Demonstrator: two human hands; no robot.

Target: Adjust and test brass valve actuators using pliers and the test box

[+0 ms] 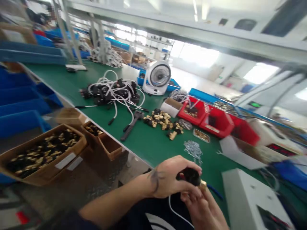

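Observation:
My left hand [168, 177] reaches in from the left, its fingers and thumb closed round a black rounded part [193, 176]. My right hand [203, 207] is just below, fingers curled against the same piece. A brass fitting [203, 184] sticks out at the right side of the black part, between the hands; whether the two are joined I cannot tell. From under my hands a white cable [176, 211] hangs down. Beyond them on the green bench [153, 150] lie a heap of small silvery screws [193, 149] and a pile of brass and black fittings [164, 119].
A black wrench-like tool [132, 125] and a tangle of white-cabled black parts [115, 91] lie farther left. Behind stand a white fan [158, 76] and red bins [213, 121]. A grey box [249, 195] borders my right; a carton of fittings [43, 153] sits lower left.

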